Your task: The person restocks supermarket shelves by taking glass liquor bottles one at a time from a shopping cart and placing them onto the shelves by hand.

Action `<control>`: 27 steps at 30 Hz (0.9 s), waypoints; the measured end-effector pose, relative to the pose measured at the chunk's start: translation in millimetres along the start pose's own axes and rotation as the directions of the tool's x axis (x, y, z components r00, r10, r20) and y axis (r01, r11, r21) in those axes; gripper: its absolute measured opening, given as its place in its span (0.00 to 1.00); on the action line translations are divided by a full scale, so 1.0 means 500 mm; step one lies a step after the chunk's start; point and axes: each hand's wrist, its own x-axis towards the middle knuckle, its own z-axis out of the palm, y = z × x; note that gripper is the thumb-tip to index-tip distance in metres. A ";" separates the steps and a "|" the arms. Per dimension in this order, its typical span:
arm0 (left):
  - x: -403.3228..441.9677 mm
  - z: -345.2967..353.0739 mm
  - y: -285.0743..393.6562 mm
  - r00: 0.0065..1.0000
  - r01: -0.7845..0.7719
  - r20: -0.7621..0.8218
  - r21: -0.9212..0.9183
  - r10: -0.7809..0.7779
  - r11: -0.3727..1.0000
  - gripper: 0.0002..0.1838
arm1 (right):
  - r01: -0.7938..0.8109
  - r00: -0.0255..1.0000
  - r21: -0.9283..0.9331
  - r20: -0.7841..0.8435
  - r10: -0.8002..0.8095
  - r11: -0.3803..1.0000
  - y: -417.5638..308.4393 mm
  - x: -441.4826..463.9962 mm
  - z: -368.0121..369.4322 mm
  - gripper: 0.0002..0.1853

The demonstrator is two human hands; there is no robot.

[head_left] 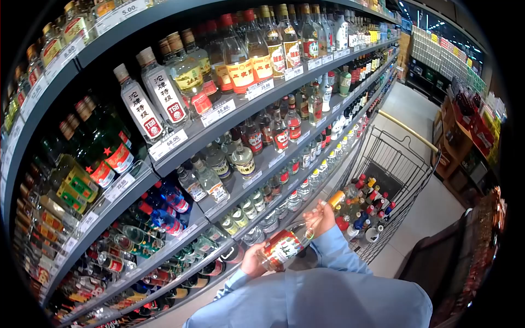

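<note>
A clear glass bottle (284, 246) with a red and white patterned label and an orange-gold cap lies tilted across the front of my body. My left hand (252, 261) is closed round its base end. Near the neck, my right hand (319, 216) grips the bottle just below the cap, which points up and to the right. Shelves of bottles stand just beyond both hands. Right of my right hand, a wire shopping cart (391, 143) holds several upright bottles with coloured caps (365, 210).
Long grey shelves (199, 131) of bottles with price tags run from the left to the far back. Tiled floor (407, 106) shows beyond the cart. At the right stand a wooden display (456, 128) and a dark display unit (437, 251).
</note>
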 end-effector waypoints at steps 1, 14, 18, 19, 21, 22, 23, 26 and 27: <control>0.014 -0.009 0.014 0.997 0.046 0.064 0.024 -0.048 0.999 0.31 | 0.031 0.999 0.022 0.038 -0.032 0.999 -0.003 0.007 0.001 0.08; 0.177 -0.067 0.025 0.875 0.398 0.363 -0.163 -0.320 0.903 0.28 | 0.241 0.966 0.063 -0.108 -0.234 0.968 -0.059 0.038 -0.067 0.12; 0.227 -0.056 0.020 0.829 0.448 0.421 -0.107 -0.368 0.888 0.28 | 0.343 0.932 0.097 -0.163 -0.325 0.934 -0.091 0.031 -0.070 0.08; 0.237 -0.049 0.018 0.832 0.453 0.408 -0.104 -0.377 0.886 0.28 | 0.343 0.933 0.100 -0.154 -0.326 0.934 -0.098 0.034 -0.074 0.09; 0.265 -0.048 0.010 0.778 0.492 0.481 -0.067 -0.404 0.868 0.28 | 0.341 0.935 0.105 -0.142 -0.325 0.934 -0.116 0.041 -0.091 0.11; 0.279 -0.045 0.007 0.754 0.513 0.500 -0.045 -0.426 0.857 0.28 | 0.345 0.935 0.094 -0.123 -0.333 0.934 -0.125 0.048 -0.105 0.13; 0.293 -0.043 0.005 0.733 0.529 0.516 -0.022 -0.444 0.848 0.29 | 0.351 0.932 0.087 -0.130 -0.338 0.932 -0.135 0.051 -0.117 0.13; 0.335 -0.034 -0.009 0.755 0.527 0.443 0.029 -0.484 0.850 0.29 | 0.354 0.921 0.068 -0.197 -0.335 0.933 -0.165 0.073 -0.122 0.14; 0.349 -0.022 -0.006 0.758 0.521 0.438 0.039 -0.484 0.852 0.29 | 0.377 0.912 0.089 -0.209 -0.353 0.922 -0.172 0.085 -0.126 0.14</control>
